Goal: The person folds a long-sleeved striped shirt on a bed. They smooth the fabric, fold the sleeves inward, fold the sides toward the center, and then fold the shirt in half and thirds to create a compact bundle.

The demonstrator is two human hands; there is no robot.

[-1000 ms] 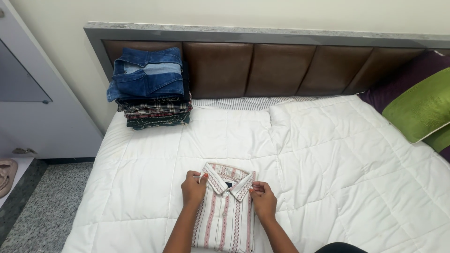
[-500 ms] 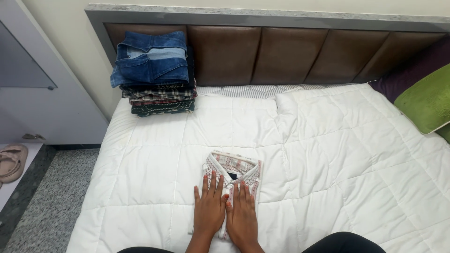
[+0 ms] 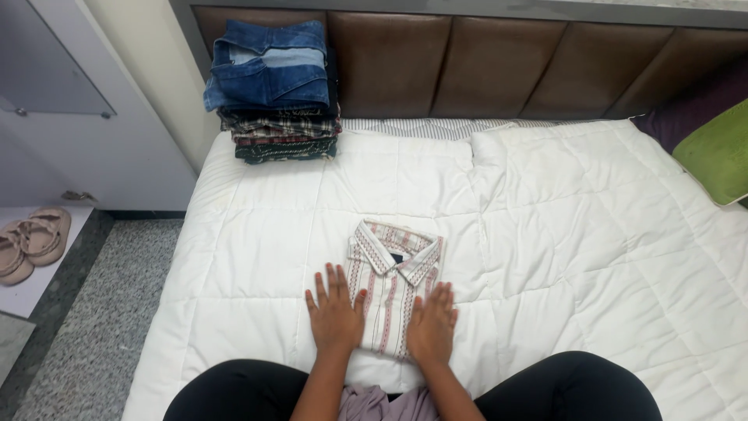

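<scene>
A folded white shirt with red stripes lies collar-up on the white quilt near the bed's front edge. My left hand rests flat, fingers spread, on the shirt's left edge and the quilt beside it. Flat on the shirt's lower right corner lies my right hand, fingers apart. Neither hand holds anything. My knees in black trousers frame the bottom of the view.
A stack of folded clothes topped by blue denim sits at the bed's far left against the brown padded headboard. A green pillow lies at the right. Sandals stand on the floor left of the bed, by a white cabinet.
My hands slid from the shirt's collar down its front and have now parted to its lower left and right edges. The view has dropped closer to the bed.
</scene>
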